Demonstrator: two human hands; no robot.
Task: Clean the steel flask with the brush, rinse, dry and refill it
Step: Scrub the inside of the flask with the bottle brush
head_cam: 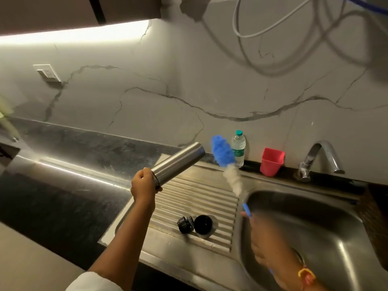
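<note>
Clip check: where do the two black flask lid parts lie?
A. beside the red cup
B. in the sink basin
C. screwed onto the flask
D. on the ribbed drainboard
D: the black stopper and black cap lie side by side on the ribbed drainboard, left of the sink basin.

SUPPORT: dark stone counter (63,196) with inset steel sink unit | DRAINBOARD (189,192): ribbed steel, carries black stopper (185,224) and black cap (203,225), just beside each other | REAR LEDGE: plastic bottle (238,150) upright, red cup (271,161) near it, tap (319,158) behind basin (315,227)
</note>
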